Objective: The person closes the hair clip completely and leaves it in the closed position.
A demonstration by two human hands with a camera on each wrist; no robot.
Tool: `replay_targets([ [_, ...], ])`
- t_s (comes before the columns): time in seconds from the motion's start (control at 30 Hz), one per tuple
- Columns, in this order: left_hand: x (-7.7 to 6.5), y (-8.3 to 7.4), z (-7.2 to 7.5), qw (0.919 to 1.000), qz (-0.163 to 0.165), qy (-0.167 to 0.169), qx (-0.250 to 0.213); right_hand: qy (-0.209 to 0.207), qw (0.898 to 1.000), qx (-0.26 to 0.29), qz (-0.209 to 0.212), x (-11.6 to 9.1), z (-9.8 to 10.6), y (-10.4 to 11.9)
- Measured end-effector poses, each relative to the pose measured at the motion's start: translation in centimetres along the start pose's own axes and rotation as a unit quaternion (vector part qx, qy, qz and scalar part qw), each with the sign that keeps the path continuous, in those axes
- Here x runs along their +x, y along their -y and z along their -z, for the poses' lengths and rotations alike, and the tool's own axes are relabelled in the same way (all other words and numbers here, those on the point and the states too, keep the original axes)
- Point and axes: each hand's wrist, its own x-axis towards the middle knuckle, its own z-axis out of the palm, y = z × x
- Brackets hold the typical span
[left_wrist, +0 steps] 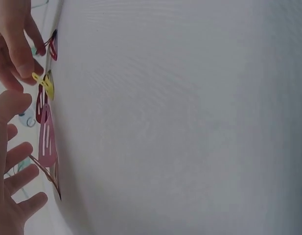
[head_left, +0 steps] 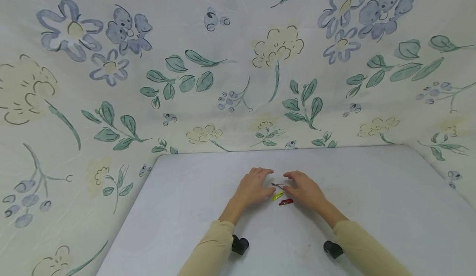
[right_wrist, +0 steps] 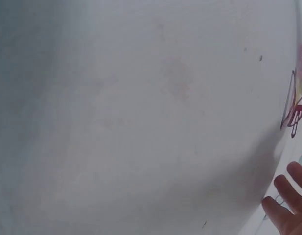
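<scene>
So, yel clip [head_left: 278,195] on tbl [head_left: 178,210] btwn L hand [head_left: 255,186] & R hand [head_left: 305,190].

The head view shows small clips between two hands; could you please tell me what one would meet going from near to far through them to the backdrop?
Small elongated red hair clip → small elongated bright yellow hair clip → thin dark hair clip → off-white floral-patterned backdrop.

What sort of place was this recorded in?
Probably an improvised indoor filming spot: a smooth white table backed by a pale, sheet-like backdrop printed with blue flowers and green leaves, with a small red hair clip on the table.
</scene>
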Motion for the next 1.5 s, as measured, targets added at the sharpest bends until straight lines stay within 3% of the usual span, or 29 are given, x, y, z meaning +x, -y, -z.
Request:
replay_targets([
  [0.23,0.0,-0.1,-0.5,0.9999,-0.011,-0.009,0.007,-0.006,0.999,-0.027,0.023,0.2,-0.2,0.3],
  [0.7,0.1,-0.5,-1.4,0.9988,-0.019,-0.023,0.04,-0.012,0.997,-0.067,0.028,0.2,-0.6,0.6],
  [1.23,0.3,-0.4,-2.0,0.9952,-0.036,-0.078,0.047,-0.001,0.996,-0.083,0.021,0.4,-0.7,1.0],
  [1.5,0.2,-0.6,-1.8,0.9959,-0.041,-0.066,0.046,0.009,0.995,-0.097,0.025,0.4,-0.4,1.1],
])
